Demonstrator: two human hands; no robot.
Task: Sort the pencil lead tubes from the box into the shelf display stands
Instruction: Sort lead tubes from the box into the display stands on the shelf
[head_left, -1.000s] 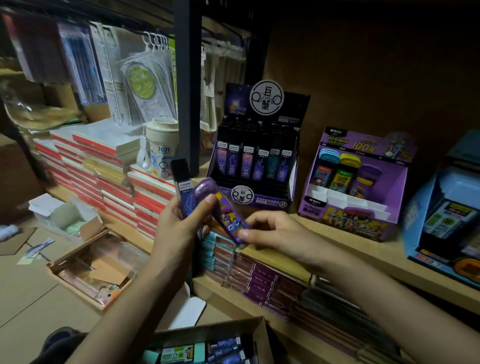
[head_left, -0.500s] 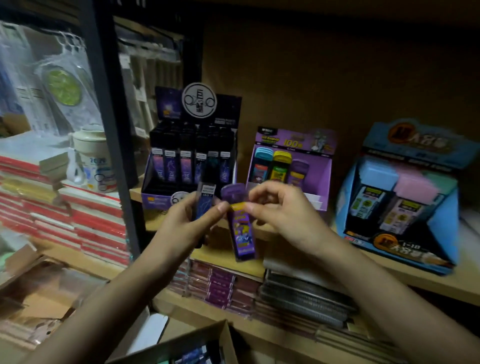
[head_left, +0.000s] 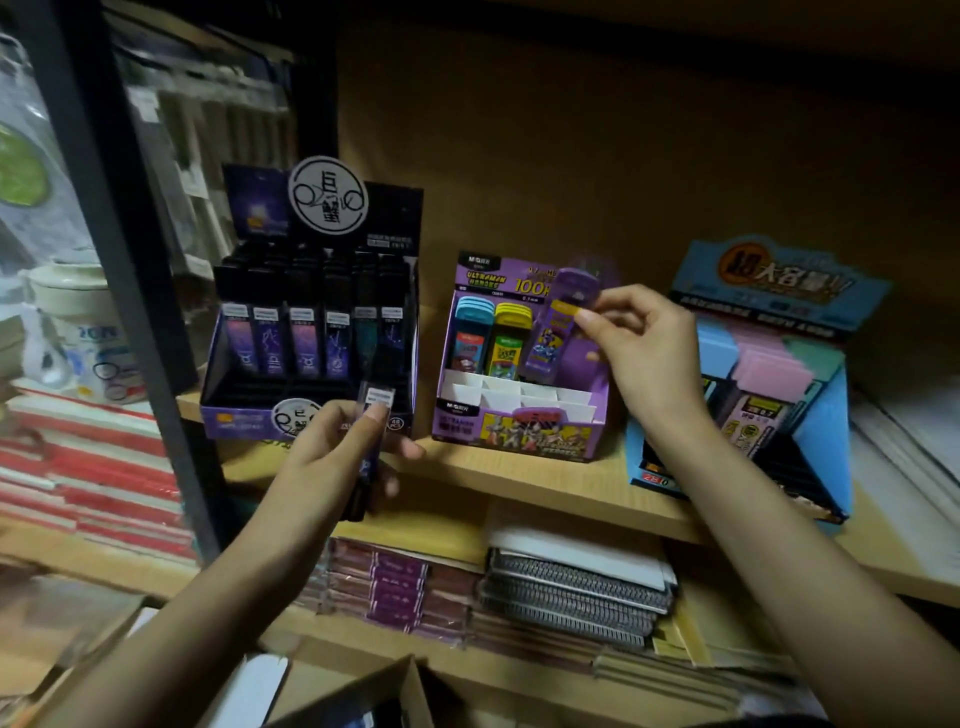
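My right hand (head_left: 641, 345) pinches a purple lead tube (head_left: 558, 325) with a yellow label, holding it tilted over the right-hand slot of the purple display stand (head_left: 519, 431). Blue and yellow tubes (head_left: 491, 338) stand in that stand's back row. My left hand (head_left: 337, 452) grips a dark slim lead tube (head_left: 375, 421) upright in front of the black and purple display stand (head_left: 249, 415), which holds rows of similar dark tubes. The cardboard box (head_left: 400, 691) shows only its corner at the bottom edge.
A blue display stand (head_left: 831, 452) with pastel cases sits at the right of the wooden shelf (head_left: 519, 478). Below are spiral notebooks (head_left: 576, 592) and purple packs (head_left: 395, 587). A black shelf post (head_left: 140, 322) rises at the left, with red-striped stacks (head_left: 83, 467) beyond.
My right hand has taken the purple tube out of my left hand and carried it up and right to the purple stand. My left hand keeps only the dark tube.
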